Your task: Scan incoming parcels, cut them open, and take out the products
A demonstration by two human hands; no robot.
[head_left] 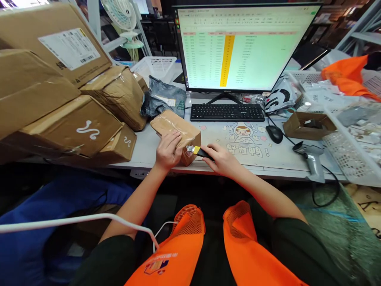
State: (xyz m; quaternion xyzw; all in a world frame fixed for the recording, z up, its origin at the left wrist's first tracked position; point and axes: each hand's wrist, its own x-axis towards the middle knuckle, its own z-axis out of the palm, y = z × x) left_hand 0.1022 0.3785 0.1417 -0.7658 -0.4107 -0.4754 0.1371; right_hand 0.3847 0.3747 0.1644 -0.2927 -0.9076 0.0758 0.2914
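Note:
A small taped cardboard box (175, 124) sits near the front edge of the desk, below and left of the monitor. My left hand (168, 151) grips it at the near side, with the fingers over the top face. In my right hand (222, 159) is a utility knife (204, 153) with a black handle and a yellow end. The yellow end meets the right near side of the box, beside a bit of crumpled clear tape (189, 150). The blade itself cannot be made out.
Larger cardboard boxes (71, 127) are stacked at left, beside a dark plastic parcel (165, 98). Behind the desk mat stand a monitor (250, 47) and keyboard (228, 113). A mouse (274, 134), barcode scanner (312, 159), small open box (309, 126) and white basket (354, 153) are at right.

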